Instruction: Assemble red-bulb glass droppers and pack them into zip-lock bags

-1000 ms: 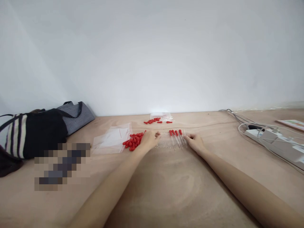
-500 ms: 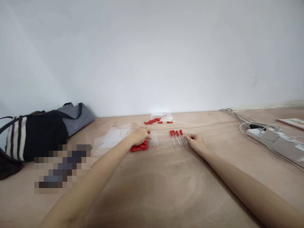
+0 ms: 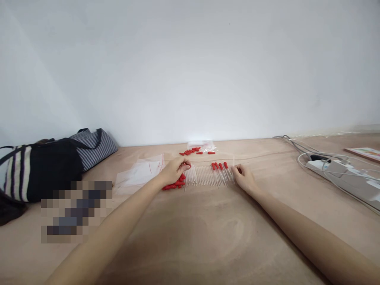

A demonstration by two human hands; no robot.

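Note:
My left hand [image 3: 175,171] is closed in a pinch on a red rubber bulb, only a sliver of which shows between the fingertips. Beneath that hand lies a pile of red rubber bulbs [image 3: 179,184]. My right hand [image 3: 242,177] grips a thin clear glass tube [image 3: 233,160], whose upper end sticks up past the fingers. Between the hands a row of glass tubes [image 3: 202,175] lies side by side on the wooden table [image 3: 190,229]. Several tubes at the row's right end carry red bulbs [image 3: 220,166] on their far ends.
More red bulbs [image 3: 190,151] lie behind the row, by a clear plastic bag [image 3: 200,145]. Flat plastic bags [image 3: 138,172] rest at left, near dark striped bags [image 3: 56,166]. A power strip [image 3: 341,174] with cables stands at right. A white wall [image 3: 190,71] closes off the back.
My left hand has lifted slightly off the bulb pile with a red bulb in its fingertips. The tube in my right hand has risen a little and stands more upright.

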